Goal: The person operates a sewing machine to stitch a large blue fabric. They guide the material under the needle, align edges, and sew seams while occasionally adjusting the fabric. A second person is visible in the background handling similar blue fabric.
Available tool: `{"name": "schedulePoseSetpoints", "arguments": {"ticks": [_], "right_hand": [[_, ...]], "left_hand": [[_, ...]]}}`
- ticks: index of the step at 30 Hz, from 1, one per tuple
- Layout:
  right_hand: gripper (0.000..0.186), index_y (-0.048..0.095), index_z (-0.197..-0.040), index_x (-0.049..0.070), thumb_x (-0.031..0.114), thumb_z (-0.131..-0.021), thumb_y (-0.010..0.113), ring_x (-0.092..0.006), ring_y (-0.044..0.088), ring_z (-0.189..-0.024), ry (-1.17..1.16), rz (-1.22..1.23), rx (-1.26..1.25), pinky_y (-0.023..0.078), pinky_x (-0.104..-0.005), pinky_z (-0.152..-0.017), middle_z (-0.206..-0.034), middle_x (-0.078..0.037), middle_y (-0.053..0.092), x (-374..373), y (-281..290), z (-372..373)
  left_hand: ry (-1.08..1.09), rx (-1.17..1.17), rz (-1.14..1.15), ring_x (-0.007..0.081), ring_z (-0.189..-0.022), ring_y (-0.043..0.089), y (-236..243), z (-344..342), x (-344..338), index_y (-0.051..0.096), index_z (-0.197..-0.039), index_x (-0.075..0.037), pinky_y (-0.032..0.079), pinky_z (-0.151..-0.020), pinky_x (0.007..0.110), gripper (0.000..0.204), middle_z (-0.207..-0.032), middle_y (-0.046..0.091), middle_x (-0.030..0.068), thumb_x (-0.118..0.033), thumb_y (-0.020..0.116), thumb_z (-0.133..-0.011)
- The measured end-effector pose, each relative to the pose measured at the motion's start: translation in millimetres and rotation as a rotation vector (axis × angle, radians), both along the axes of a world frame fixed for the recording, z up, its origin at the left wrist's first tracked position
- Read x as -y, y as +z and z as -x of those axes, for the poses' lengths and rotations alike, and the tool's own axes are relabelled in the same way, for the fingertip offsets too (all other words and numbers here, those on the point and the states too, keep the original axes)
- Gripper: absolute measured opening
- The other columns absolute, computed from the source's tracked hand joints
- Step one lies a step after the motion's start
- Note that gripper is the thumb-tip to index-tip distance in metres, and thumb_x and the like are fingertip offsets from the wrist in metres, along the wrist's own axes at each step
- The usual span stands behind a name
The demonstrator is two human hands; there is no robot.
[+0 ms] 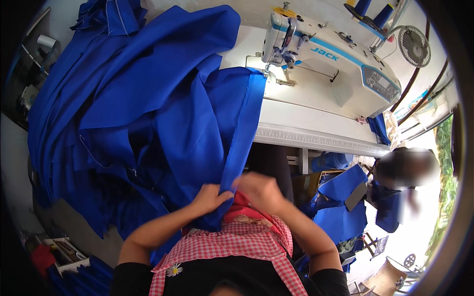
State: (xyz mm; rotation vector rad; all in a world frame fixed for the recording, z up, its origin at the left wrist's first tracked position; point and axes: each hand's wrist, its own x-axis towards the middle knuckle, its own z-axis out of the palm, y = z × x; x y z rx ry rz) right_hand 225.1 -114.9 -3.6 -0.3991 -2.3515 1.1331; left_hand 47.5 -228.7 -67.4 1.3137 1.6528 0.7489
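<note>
A long piece of blue fabric [187,133] hangs from the sewing machine's bed down to my lap, one folded edge running along its right side. At the lower end of that edge, my left hand [210,199] is closed on the fabric, thumb toward the fold. My right hand [260,191] is just to the right of the same edge, its fingers curled and smeared by motion; whether they grip the cloth cannot be made out. The fabric's far corner lies beside the needle area of the white sewing machine [340,64], where a lamp lights the plate.
A ruler strip [316,137] runs along the table's front edge. More blue cloth is heaped at the left, above an open box [74,256] of small items. At the right are a small fan [414,47], stacked blue pieces [340,217] and another person [387,197].
</note>
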Motion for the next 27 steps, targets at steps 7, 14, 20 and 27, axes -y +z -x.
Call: {"name": "schedulePoseSetpoints", "arguments": {"ticks": [7, 14, 20, 27], "right_hand": [[0.041, 0.060, -0.115, -0.002, -0.004, -0.075, 0.054, -0.0340, 0.054, -0.121, -0.202, -0.717, -0.024, 0.039, -0.0454, -0.107, -0.122, -0.018, 0.060, -120, 9, 52], [0.029, 0.065, -0.100, -0.003, -0.001, -0.071, 0.060, -0.0317, 0.066, -0.102, -0.142, -0.390, -0.119, 0.052, -0.0439, -0.093, -0.105, -0.018, 0.068, -8, -15, -2], [0.026, 0.066, -0.091, -0.003, 0.000, -0.066, 0.071, -0.0302, 0.067, -0.104, -0.077, -0.092, -0.177, 0.052, -0.0427, -0.094, -0.099, -0.015, 0.070, 21, 4, -17], [0.023, 0.066, -0.091, -0.005, 0.006, -0.073, 0.075, -0.0291, 0.068, -0.100, -0.112, 0.132, -0.169, 0.053, -0.0415, -0.093, -0.096, -0.014, 0.071, -2, 12, -10]], "left_hand": [[0.073, 0.531, 0.059, 0.0180, -0.073, 0.065, 76, -23, 14, 0.068, -0.097, -0.001, 0.051, -0.069, 0.030, 0.033, -0.080, 0.068, 0.0134, -0.034, 0.065, -0.091], [-0.132, -0.064, -0.443, 0.0340, -0.086, 0.064, 127, 0, -27, 0.064, -0.092, -0.001, 0.052, -0.072, 0.038, 0.020, -0.100, 0.064, 0.0171, -0.021, 0.065, -0.089], [0.016, -0.458, -0.661, 0.0328, -0.119, 0.053, 79, 17, -195, 0.055, -0.121, 0.000, 0.041, -0.102, 0.042, 0.038, -0.124, 0.057, 0.0172, -0.024, 0.060, -0.092], [-0.145, -0.727, -0.603, 0.0270, -0.126, 0.045, 71, 28, -230, 0.050, -0.130, -0.003, 0.032, -0.108, 0.050, 0.048, -0.131, 0.050, 0.0099, -0.032, 0.058, -0.093]]}}
